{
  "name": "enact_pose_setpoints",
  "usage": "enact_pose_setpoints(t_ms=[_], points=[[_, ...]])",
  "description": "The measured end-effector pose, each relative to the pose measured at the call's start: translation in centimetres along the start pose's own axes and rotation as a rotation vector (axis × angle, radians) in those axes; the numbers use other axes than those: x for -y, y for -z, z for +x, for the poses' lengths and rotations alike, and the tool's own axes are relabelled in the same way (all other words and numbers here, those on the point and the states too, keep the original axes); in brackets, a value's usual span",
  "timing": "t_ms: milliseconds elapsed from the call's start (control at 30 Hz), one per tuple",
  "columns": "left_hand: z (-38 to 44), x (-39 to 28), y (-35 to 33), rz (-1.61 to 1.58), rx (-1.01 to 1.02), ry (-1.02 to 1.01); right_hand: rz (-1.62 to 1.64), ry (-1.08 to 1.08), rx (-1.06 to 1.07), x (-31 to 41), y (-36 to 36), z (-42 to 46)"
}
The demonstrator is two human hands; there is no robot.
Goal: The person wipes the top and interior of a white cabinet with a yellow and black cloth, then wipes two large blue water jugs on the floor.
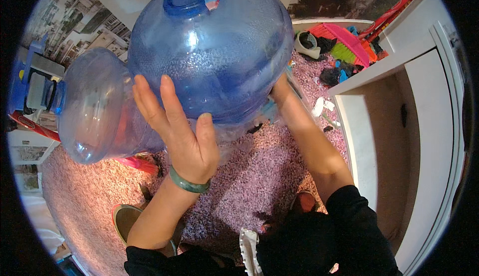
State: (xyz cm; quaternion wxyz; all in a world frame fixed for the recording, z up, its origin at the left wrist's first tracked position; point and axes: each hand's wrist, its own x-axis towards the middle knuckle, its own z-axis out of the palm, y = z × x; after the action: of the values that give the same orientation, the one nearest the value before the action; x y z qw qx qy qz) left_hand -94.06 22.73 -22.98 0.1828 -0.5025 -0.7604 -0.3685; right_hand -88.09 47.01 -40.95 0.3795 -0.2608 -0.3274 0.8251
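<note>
A large blue plastic water jug (pixel 209 55) is directly before me, its neck toward the top of the view. A labelled wrap and a torn, coloured scrap cling to the neck. My left hand (pixel 179 130) lies against the jug's near left side with fingers spread, a green bangle at the wrist. My right hand (pixel 280 87) reaches under the jug's right side; its fingers are hidden behind the plastic. To the left, a second clear bluish water jug (pixel 97 103) lies tilted, its neck toward a blue-and-grey fitting (pixel 39 85).
A pink dustpan (pixel 348 44) and a roll of tape (pixel 307 44) lie among dark scraps at the back right. White scraps (pixel 322 106) litter the speckled floor (pixel 247 171). An open white cabinet (pixel 359 137) stands at right. A bin (pixel 125 220) is near my left forearm.
</note>
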Motion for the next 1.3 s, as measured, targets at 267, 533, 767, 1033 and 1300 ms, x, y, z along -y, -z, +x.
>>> enact_pose_setpoints(t_ms=[267,533,767,1033,1300], points=[[-0.1,-0.1,-0.6,-0.003,-0.038,-0.019,-0.365,0.036,-0.367,-9.0,2.2,-11.1],[-2.6,-0.3,-0.3,-0.121,-0.121,0.183,0.263,-0.751,-0.232,0.0,-7.9,-16.0],[-7.7,-1.3,-2.0,-0.277,-0.299,0.546,0.299,-0.849,-0.07,1.6,-9.1,-17.8],[-8.4,-2.7,-2.2,-0.644,-0.282,0.672,0.107,-0.623,0.392,4.7,-13.8,-20.2],[-4.7,0.2,-2.6,-0.9,-0.34,0.859,-0.192,-0.701,0.212,3.6,-13.9,-19.4]])
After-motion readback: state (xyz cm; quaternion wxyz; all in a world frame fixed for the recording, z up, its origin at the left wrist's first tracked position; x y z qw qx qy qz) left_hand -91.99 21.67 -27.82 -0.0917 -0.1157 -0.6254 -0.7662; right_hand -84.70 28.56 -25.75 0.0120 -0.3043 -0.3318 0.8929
